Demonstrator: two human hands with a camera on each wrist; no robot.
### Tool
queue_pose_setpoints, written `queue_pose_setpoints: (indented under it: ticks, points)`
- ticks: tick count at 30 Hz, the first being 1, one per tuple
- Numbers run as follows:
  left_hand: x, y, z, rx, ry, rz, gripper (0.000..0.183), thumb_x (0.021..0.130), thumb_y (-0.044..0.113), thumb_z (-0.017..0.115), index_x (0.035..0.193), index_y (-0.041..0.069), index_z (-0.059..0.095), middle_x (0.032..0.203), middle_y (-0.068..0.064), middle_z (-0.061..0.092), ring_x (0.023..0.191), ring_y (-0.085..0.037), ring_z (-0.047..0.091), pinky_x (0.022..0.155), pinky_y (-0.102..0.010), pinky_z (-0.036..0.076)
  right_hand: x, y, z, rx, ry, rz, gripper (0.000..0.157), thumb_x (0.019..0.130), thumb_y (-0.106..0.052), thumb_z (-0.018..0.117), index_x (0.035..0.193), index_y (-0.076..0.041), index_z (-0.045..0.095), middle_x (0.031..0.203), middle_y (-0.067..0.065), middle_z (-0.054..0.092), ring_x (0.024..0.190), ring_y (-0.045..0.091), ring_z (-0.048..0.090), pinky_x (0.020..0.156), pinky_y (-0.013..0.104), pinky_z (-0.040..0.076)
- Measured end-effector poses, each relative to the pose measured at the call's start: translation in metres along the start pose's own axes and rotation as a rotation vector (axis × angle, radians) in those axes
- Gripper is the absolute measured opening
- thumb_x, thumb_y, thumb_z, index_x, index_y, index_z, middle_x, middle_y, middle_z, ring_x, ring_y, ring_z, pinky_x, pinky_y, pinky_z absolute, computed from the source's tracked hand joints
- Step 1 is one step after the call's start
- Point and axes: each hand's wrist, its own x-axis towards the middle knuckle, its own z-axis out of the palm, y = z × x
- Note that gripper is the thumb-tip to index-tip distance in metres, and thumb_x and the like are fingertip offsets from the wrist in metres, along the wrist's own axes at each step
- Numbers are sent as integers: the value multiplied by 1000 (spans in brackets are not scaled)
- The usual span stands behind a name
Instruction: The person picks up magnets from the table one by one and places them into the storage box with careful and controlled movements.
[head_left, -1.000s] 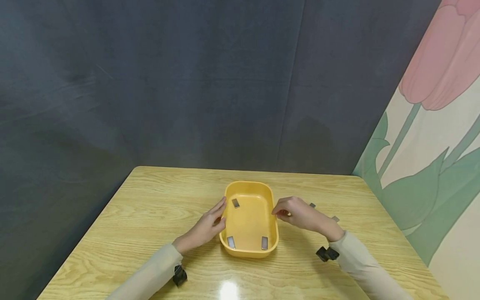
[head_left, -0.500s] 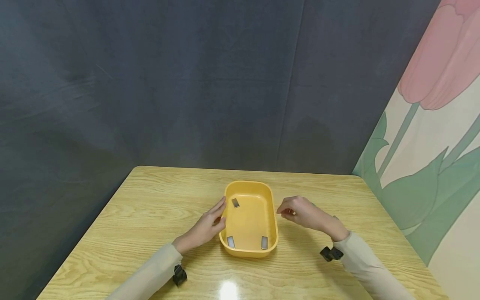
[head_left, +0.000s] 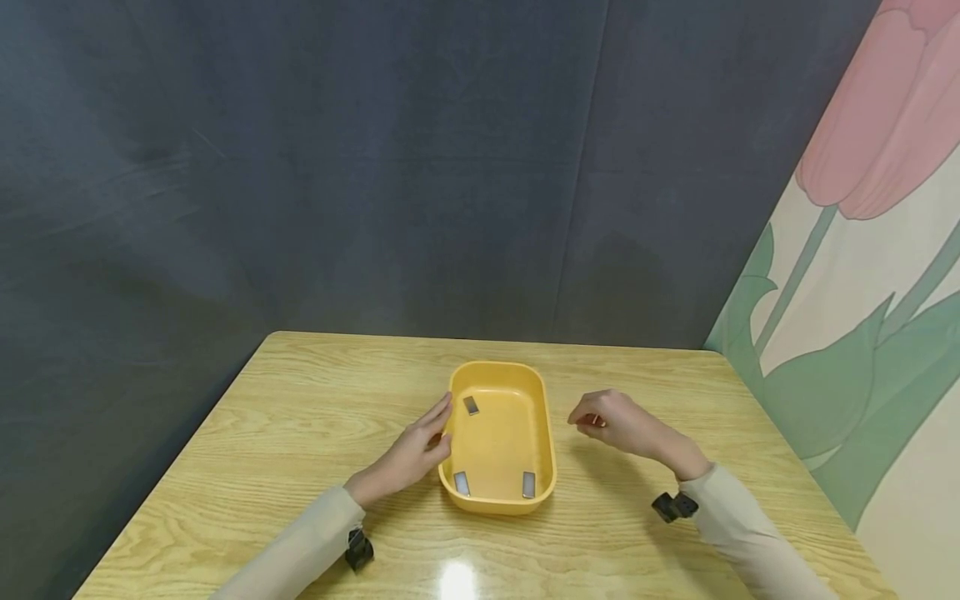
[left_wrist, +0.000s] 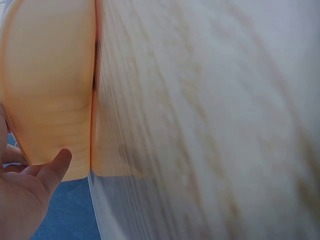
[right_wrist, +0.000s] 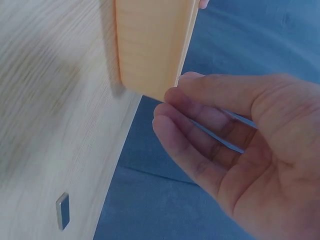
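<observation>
A yellow plastic tray (head_left: 495, 507) sits on the wooden table. Inside lie a small grey metal plate (head_left: 471, 406) near the far left, a second plate (head_left: 462, 484) at the near left and a third plate (head_left: 529, 485) at the near right. My left hand (head_left: 408, 457) rests against the tray's left side, fingers fairly straight; in the left wrist view, a digit touches its outer wall. Right of the tray, my right hand (head_left: 618, 423) hovers with loosely bent fingers and nothing visible in them. The right wrist view shows another metal plate (right_wrist: 63, 211) on the table.
The wooden table (head_left: 330, 392) extends around the tray. A dark curtain (head_left: 420, 208) hangs behind its far edge. Along the right side stands a wall (head_left: 847, 350) painted with tulips. Both wrists carry small black devices.
My right hand has moved away from the tray's right rim, towards the right. Its arm now covers the spot where two plates showed on the table. The left hand and tray stay put.
</observation>
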Motion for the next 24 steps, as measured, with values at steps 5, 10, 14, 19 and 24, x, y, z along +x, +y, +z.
queue_pose_setpoints:
  ticks: [5,10,14,19,24]
  points:
    - [0,1,0,6,0,0,56,103,5,49,151,-11,24,163,-16,10,142,-29,30,101,-26,46,-5,4,-3,-11,12,-3,17,84,9,72,95,-3,75,90,10,70,75,12,65,61,24,58]
    - [1,0,-1,17,4,-1,56,103,6,49,151,-10,24,163,-16,11,142,-28,31,101,-26,46,-10,7,-4,-26,14,13,17,84,9,72,95,-4,75,90,9,71,75,12,65,62,24,57]
    - [1,0,0,18,5,-1,56,103,6,49,150,-10,25,163,-16,11,142,-29,30,102,-27,46,-14,10,-4,-31,20,12,16,84,9,72,95,-3,75,89,8,70,74,11,64,60,23,56]
    - [0,-1,0,8,0,-6,56,103,6,49,150,-11,24,163,-16,10,142,-29,29,102,-27,45,-20,16,-4,-29,27,17,16,83,10,72,95,-2,75,89,8,70,73,11,64,59,23,56]
    - [0,-1,0,5,2,0,56,103,5,49,150,-11,24,163,-17,10,142,-29,30,101,-27,46,-26,24,-5,-36,29,32,16,83,10,72,96,1,74,90,9,70,76,16,66,62,27,58]
